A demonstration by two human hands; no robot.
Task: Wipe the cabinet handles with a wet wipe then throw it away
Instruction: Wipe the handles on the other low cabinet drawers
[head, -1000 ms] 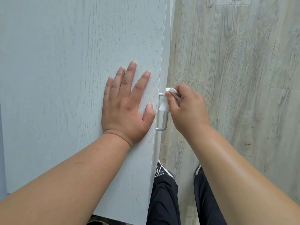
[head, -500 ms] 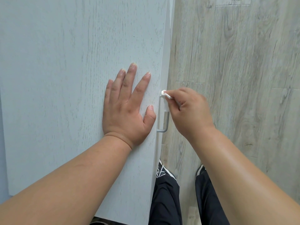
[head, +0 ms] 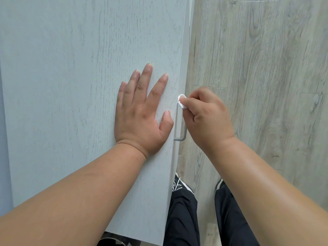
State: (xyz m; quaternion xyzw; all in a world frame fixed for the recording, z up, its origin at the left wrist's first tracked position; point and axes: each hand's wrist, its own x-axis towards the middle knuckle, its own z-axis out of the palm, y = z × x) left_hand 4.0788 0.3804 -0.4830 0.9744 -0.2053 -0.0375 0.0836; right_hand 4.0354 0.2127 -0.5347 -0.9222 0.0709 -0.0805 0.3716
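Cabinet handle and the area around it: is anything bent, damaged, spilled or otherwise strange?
Nothing stands out. The handle looks straight where visible, the right hand pinches the wet wipe at its far end, and the left hand lies flat on the cabinet.

no readable text, labels, brands or numbers anywhere

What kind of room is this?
Probably a room in a home, though I cannot tell which one: there is a pale wood-grain cabinet with a metal handle and a wood-look plank floor.
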